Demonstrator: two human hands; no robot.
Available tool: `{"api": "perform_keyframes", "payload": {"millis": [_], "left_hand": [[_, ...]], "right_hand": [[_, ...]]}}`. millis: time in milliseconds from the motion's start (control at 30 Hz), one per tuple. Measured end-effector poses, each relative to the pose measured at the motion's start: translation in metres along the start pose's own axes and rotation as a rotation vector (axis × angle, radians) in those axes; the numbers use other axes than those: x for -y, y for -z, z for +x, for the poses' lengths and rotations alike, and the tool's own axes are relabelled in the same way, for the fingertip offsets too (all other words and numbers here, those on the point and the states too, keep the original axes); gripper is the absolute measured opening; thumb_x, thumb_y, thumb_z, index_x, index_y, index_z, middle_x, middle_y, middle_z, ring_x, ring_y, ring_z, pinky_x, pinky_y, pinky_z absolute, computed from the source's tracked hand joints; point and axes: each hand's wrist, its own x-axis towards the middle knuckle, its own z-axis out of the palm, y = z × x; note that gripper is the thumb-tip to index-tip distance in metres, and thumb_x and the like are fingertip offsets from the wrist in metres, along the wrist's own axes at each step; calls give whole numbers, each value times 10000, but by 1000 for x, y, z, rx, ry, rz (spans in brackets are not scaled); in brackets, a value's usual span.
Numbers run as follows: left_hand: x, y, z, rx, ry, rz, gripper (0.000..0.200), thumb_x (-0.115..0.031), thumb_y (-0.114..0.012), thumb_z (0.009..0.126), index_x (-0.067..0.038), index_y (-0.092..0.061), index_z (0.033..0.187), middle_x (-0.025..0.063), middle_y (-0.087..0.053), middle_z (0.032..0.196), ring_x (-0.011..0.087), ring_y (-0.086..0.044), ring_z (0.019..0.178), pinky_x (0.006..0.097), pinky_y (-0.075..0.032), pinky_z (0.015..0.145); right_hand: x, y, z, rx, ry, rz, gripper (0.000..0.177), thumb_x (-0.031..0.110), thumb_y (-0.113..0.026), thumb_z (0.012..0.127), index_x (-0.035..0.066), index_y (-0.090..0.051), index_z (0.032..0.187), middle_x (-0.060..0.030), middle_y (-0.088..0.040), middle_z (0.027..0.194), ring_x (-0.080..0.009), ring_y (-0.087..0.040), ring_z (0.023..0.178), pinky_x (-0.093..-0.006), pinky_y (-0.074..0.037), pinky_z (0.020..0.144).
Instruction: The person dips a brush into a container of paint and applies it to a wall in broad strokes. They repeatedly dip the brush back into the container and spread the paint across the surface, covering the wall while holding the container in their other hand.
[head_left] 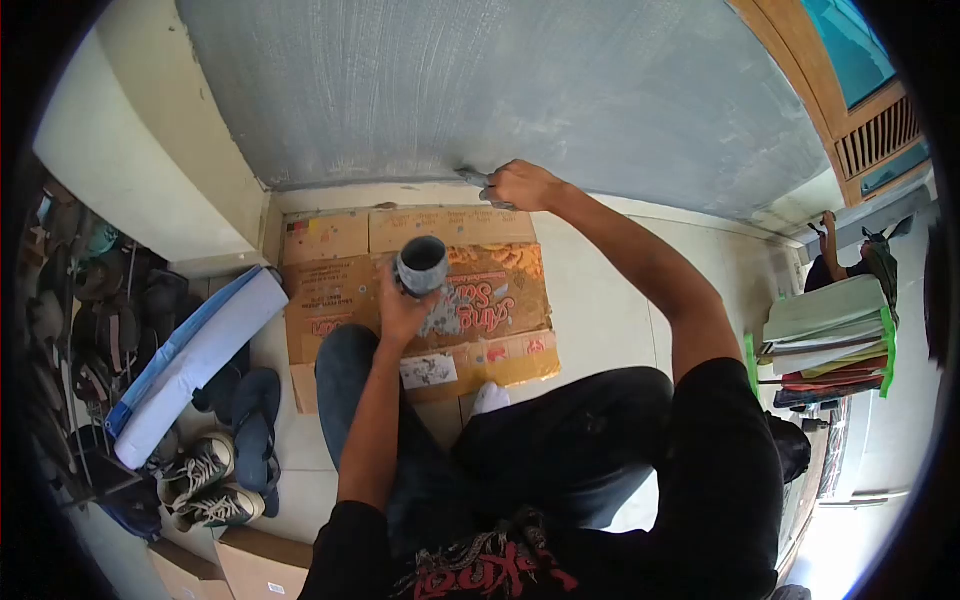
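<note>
My left hand (403, 305) is wrapped round a grey-stained cup (422, 266), held above the cardboard with its dark opening facing up. Near the bottom edge of the grey-coated wall (500, 90), my right hand (522, 187) grips a small paintbrush (474, 178). The brush tip touches the wall just above the pale skirting strip (400, 196). Grey smears mark the fingers of my right hand. Below both hands, printed cardboard (335, 290) lies flat on the tiled floor.
Left are a shoe rack (100, 310), rolled sheets (200, 370), sneakers (218, 506) and slippers (256, 430). Cardboard boxes (262, 565) sit at lower left. A wooden frame (850, 110) borders the wall's upper right. Hanging cloths (830, 330) and another person (830, 250) are at far right.
</note>
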Motion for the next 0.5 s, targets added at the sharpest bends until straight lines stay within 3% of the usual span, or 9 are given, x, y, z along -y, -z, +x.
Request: {"api": "perform_keyframes", "payload": {"millis": [67,167,200,233,267,333,433,500], "left_hand": [[7,-9,2,55,100,100,786,17,-861,667,2,-430,1324,171,-588,1249,270,-612,1158,400,-532,962],[3,-20,16,102,85,244,811,2,-869,651,2,-432,1334,179,-575,1266,295,-597,1185,416,-524,971],[29,-23,20,99,105,174,846,-12,-876,641,0,-426,1358,176,-566,1277,306,-583,1202,424,-511,983],[34,-26,28,92,126,157,846,-12,-876,641,0,-426,1358,176,-566,1277,306,-583,1202,424,-511,983],[35,-32,34,82,124,172,860,-13,-877,638,-1,-422,1367,175,-568,1268,312,-583,1201,425,-507,987],[37,-38,37,89,145,183,873,-15,-879,636,-2,-417,1377,173,-569,1260,317,-583,1199,427,-503,990],[38,-39,45,84,166,173,876,-14,-881,635,0,-416,1378,180,-567,1278,319,-583,1206,423,-504,989],[42,-38,41,82,232,59,878,-19,-879,643,2,-406,1383,185,-557,1302,315,-582,1215,419,-509,989]], "right_hand": [[-20,-10,7,6,-20,-28,127,146,-657,803,85,-661,914,-85,-636,824,-270,-674,848,-399,-561,742],[-55,48,-8,-3,43,-47,118,140,-684,779,89,-655,882,-77,-629,815,-256,-668,839,-399,-562,710],[-70,80,-21,-70,49,-110,111,130,-711,756,92,-654,843,-70,-623,793,-241,-658,815,-400,-563,677],[-85,127,-37,-94,73,-133,112,132,-727,742,91,-654,817,-64,-675,854,-222,-670,825,-376,-574,668],[-100,173,-54,-255,160,-117,93,115,-731,752,95,-668,818,-59,-725,977,-223,-690,864,-355,-586,686],[-116,274,-89,-172,36,14,169,112,-681,816,82,-712,979,-86,-710,1155,-256,-686,988,-365,-593,741],[-198,363,-142,-339,170,72,308,216,-606,934,-43,-613,1101,-135,-691,1063,-152,-665,837,-276,-552,683],[-170,413,-171,-571,74,-353,287,186,-633,891,-24,-630,1086,-128,-689,1028,-172,-668,841,-295,-556,692]]}}
